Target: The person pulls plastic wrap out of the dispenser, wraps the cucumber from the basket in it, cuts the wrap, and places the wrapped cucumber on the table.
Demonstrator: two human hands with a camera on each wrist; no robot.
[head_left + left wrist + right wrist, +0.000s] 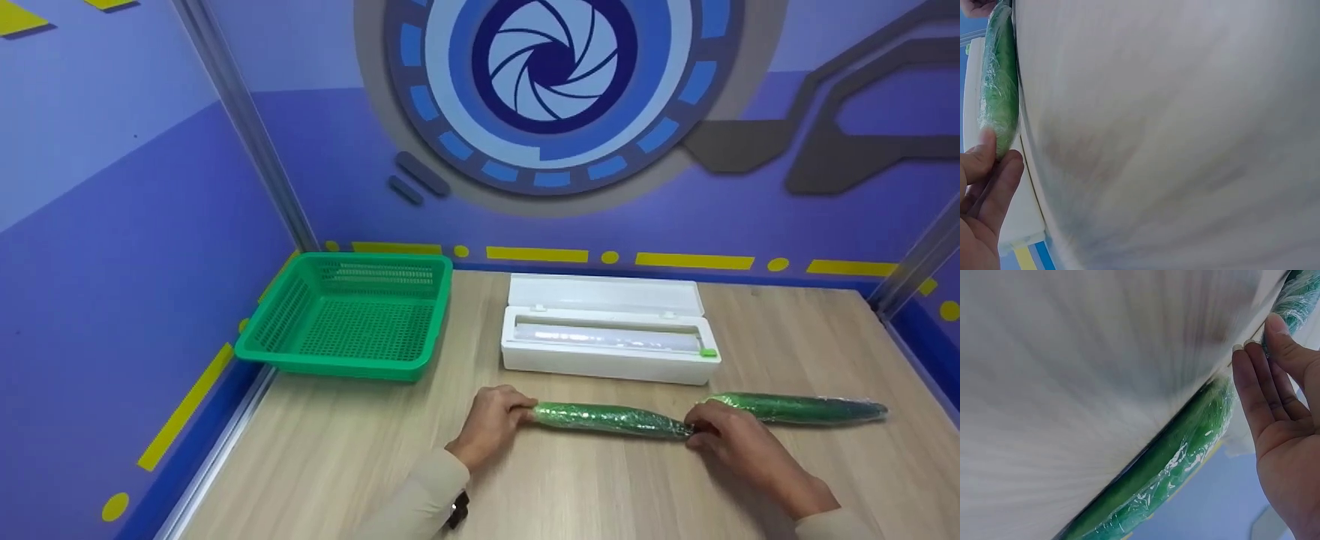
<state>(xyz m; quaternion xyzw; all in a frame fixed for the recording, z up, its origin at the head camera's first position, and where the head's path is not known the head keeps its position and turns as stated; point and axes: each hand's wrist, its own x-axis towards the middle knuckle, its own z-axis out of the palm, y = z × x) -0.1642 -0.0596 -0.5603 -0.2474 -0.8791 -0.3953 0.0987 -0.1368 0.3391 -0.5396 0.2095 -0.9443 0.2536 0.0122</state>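
A cucumber wrapped in cling film [609, 418] lies on the wooden table [600, 495] in front of me. My left hand [525, 411] grips its left end, with thumb and fingers curled round the tip. In the left wrist view, that hand [999, 157] pinches the cucumber [998, 84]. My right hand [694, 429] pinches the right end. Its fingertips [1268, 326] meet at that cucumber's film-covered tip [1300, 295] in the right wrist view. A second wrapped cucumber [802, 409] [1179, 461] lies just behind and to the right of the right hand.
A white cling film dispenser box [607, 337] stands open behind the cucumbers. A green plastic basket [352, 315] sits at the back left corner. Blue walls close in the table at the left, back and right.
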